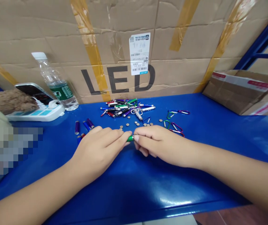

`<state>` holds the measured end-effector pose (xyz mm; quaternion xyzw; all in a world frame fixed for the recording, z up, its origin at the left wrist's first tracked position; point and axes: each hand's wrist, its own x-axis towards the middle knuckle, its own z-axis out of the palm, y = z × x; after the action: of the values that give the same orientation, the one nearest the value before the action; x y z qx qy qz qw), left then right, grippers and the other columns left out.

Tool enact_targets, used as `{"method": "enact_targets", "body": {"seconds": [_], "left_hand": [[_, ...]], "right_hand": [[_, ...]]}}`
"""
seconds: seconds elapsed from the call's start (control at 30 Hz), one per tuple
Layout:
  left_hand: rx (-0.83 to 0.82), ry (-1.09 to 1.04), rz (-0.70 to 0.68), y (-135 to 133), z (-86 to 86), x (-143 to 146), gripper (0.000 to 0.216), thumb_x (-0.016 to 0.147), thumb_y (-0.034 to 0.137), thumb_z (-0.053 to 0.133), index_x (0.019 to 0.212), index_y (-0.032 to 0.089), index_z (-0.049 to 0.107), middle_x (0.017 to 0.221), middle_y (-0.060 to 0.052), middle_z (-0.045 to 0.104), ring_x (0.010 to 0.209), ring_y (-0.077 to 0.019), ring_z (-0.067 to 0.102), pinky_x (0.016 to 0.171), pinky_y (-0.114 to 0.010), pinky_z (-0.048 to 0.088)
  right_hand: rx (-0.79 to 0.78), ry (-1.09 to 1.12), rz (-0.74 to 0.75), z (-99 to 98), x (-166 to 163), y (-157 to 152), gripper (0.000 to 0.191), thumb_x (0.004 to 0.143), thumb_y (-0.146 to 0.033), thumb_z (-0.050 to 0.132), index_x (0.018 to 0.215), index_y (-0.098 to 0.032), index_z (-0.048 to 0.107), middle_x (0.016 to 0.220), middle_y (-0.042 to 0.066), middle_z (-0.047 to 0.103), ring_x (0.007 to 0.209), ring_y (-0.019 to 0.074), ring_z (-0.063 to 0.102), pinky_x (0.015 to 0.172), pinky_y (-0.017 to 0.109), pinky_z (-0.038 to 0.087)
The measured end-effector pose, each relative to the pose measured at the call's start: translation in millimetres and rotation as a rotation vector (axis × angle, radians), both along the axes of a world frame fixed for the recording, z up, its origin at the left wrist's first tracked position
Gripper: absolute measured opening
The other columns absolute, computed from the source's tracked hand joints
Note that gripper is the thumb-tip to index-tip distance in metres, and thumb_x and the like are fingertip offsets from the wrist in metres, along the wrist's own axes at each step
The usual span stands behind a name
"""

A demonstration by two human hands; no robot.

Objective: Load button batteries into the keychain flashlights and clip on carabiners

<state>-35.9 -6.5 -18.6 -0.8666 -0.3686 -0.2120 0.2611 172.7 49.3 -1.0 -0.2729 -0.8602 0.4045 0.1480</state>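
Between my hands is a small green metal tube (130, 138) with a silver end, like the body of a mini flashlight. My left hand (101, 147) wraps its left part, and my right hand (155, 140) pinches the silver end between thumb and fingers. Most of the tube is hidden by the fingers. Just behind lie several button cells (127, 124). Farther back is a pile of colourful mini flashlights (124, 107). Loose purple and blue tubes (77, 127) lie past my left hand, some partly covered by it. Coloured carabiner clips (176, 127) rest beyond my right hand.
A blue table (136, 193) carries everything. At the back left stand a water bottle (61, 90), a white power strip (40, 114) and a phone (34, 92). A large cardboard box (171, 62) closes off the back; a smaller open box (234, 93) sits at right.
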Motion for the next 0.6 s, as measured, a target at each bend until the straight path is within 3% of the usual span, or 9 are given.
{"method": "enact_targets", "body": {"seconds": [0.2, 0.3, 0.37, 0.53, 0.6], "left_hand": [[0.076, 0.032, -0.045, -1, -1.0, -6, 0.033, 0.096, 0.012, 0.042, 0.122, 0.022, 0.06, 0.102, -0.006, 0.073, 0.08, -0.0159, 0.064, 0.063, -0.029, 0.04], [0.03, 0.006, -0.021, 0, 0.8, -3, 0.029, 0.097, 0.014, 0.044, 0.117, 0.022, 0.063, 0.102, -0.005, 0.073, 0.081, -0.0165, 0.064, 0.065, -0.029, 0.042], [-0.079, -0.073, -0.007, 2, 3.1, 0, 0.026, 0.097, 0.02, 0.045, 0.112, 0.02, 0.066, 0.099, -0.006, 0.072, 0.082, -0.0163, 0.065, 0.069, -0.029, 0.046], [-0.431, -0.322, -0.056, 4, 8.8, 6, 0.026, 0.097, 0.028, 0.045, 0.105, 0.02, 0.068, 0.096, -0.004, 0.07, 0.086, -0.0149, 0.065, 0.077, -0.024, 0.051], [-0.489, -0.363, -0.058, 4, 9.3, 7, 0.025, 0.097, 0.029, 0.046, 0.103, 0.02, 0.069, 0.094, -0.004, 0.07, 0.085, -0.0148, 0.065, 0.076, -0.024, 0.051]], "right_hand": [[-0.671, 0.182, -0.099, -6.0, -9, -1, 0.025, 0.087, -0.021, 0.04, 0.066, -0.017, 0.052, 0.05, -0.005, 0.048, 0.041, 0.0067, 0.038, 0.045, 0.021, 0.034], [-0.758, 0.179, -0.086, -5.0, -10, 1, 0.026, 0.085, -0.019, 0.036, 0.064, -0.017, 0.05, 0.046, -0.004, 0.046, 0.038, 0.0073, 0.035, 0.044, 0.022, 0.034], [-0.585, 0.098, -0.048, -2.2, -7, 3, 0.029, 0.089, -0.022, 0.033, 0.065, -0.018, 0.049, 0.05, -0.003, 0.049, 0.042, 0.0088, 0.041, 0.048, 0.023, 0.037], [0.364, -0.081, 0.036, 3.3, 1, 7, 0.035, 0.098, -0.035, 0.032, 0.074, -0.018, 0.052, 0.072, 0.004, 0.058, 0.067, 0.0154, 0.052, 0.067, 0.028, 0.039], [0.59, -0.183, 0.06, 2.4, 2, 8, 0.035, 0.098, -0.034, 0.032, 0.077, -0.017, 0.055, 0.073, 0.006, 0.06, 0.067, 0.0172, 0.052, 0.063, 0.029, 0.035]]}}
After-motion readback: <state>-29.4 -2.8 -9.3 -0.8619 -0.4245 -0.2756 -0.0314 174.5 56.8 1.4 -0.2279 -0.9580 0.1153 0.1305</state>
